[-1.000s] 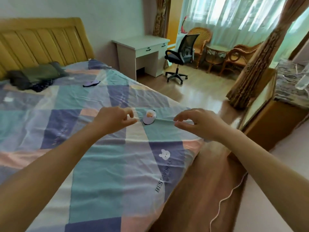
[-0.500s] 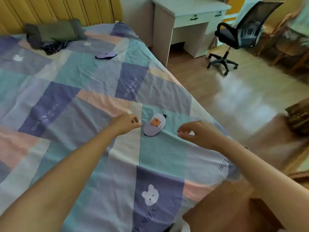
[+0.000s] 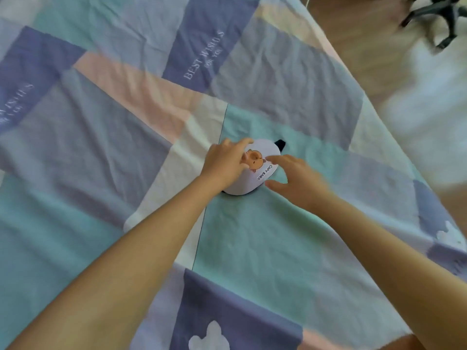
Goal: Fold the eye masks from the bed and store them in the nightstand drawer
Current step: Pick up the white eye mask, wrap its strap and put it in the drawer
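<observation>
On the patchwork bedspread [image 3: 265,248], wooden floor [image 3: 358,46] beside.

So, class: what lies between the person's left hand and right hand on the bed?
In the head view, the folded white eye mask with a capybara print lies between the left hand and right hand; both touch it.

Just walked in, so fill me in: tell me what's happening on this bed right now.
A person is leaning over the patchwork bedspread with both hands on a white eye mask printed with a capybara. The left hand rests on its left side with fingers over the top; the right hand touches its right edge. The mask already looks folded and lies on the bed, not yet lifted.
</observation>
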The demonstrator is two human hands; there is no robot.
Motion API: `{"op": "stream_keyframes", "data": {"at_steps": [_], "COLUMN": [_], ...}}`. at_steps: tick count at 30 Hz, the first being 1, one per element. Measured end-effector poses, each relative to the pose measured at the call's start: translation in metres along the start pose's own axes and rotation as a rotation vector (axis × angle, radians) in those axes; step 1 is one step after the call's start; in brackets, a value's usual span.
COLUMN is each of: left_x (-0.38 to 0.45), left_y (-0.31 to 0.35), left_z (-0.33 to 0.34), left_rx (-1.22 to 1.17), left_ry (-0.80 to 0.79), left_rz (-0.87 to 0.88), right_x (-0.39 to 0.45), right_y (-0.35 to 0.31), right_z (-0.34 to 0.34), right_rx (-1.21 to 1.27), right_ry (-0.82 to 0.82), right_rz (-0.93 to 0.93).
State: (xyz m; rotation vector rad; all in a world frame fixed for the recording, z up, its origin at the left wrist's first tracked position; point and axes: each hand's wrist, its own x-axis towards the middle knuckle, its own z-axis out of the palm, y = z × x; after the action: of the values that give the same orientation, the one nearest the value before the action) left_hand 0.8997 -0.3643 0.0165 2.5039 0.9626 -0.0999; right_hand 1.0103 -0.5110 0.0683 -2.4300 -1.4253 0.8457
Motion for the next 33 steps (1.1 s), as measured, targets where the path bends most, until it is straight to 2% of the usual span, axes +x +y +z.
{"op": "stream_keyframes", "data": {"at_steps": [2, 5, 7, 10, 13, 16, 18, 20, 22, 24, 25, 26, 28, 29, 33], "left_x": [0.003, 0.007, 0.005, -0.003, -0.011, -0.019, -0.024, -0.029, -0.035, -0.042, -0.045, -0.049, -0.058, -0.062, -0.079], "left_y": [-0.003, -0.013, -0.015, -0.008, 0.003, 0.008, 0.004, -0.006, -0.016, -0.023, -0.026, -0.026, -0.026, -0.026, -0.025], "left_z": [-0.001, 0.003, 0.006, 0.004, -0.008, -0.021, -0.027, -0.031, -0.038, -0.046, -0.048, -0.051, -0.056, -0.058, -0.06], "left_rx": [0.001, -0.158, -0.241, -0.461, -0.699, -0.877, -0.936, -0.899, -0.825, -0.809, -0.832, -0.875, -1.036, -1.151, -1.492], "left_ry": [0.034, -0.119, -0.148, -0.103, -0.004, 0.094, 0.169, 0.208, 0.086, -0.147, -0.217, -0.223, -0.12, -0.063, 0.097], "left_rz": [-0.037, -0.175, -0.204, -0.136, -0.054, -0.045, -0.046, -0.018, 0.005, -0.025, -0.042, -0.056, -0.091, -0.114, -0.278], "right_x": [0.014, 0.03, 0.033, 0.032, 0.026, 0.018, 0.014, 0.011, 0.009, 0.006, 0.005, 0.003, -0.002, -0.006, -0.028], "right_y": [0.002, 0.006, 0.008, 0.011, 0.008, -0.001, -0.009, -0.015, -0.02, -0.027, -0.031, -0.035, -0.044, -0.049, -0.073], "right_z": [0.013, 0.03, 0.04, 0.047, 0.042, 0.034, 0.029, 0.026, 0.023, 0.021, 0.021, 0.02, 0.022, 0.025, 0.046], "right_rx": [0.096, 0.193, 0.215, 0.195, 0.244, 0.389, 0.486, 0.551, 0.565, 0.635, 0.746, 0.911, 1.233, 1.304, 1.179], "right_ry": [0.028, 0.019, 0.001, -0.007, 0.079, 0.175, 0.225, 0.255, 0.224, 0.176, 0.182, 0.199, 0.208, 0.193, 0.08], "right_rz": [0.028, 0.039, 0.051, 0.052, 0.032, 0.019, 0.012, -0.02, -0.062, -0.099, -0.09, -0.054, 0.061, 0.111, 0.137]}}
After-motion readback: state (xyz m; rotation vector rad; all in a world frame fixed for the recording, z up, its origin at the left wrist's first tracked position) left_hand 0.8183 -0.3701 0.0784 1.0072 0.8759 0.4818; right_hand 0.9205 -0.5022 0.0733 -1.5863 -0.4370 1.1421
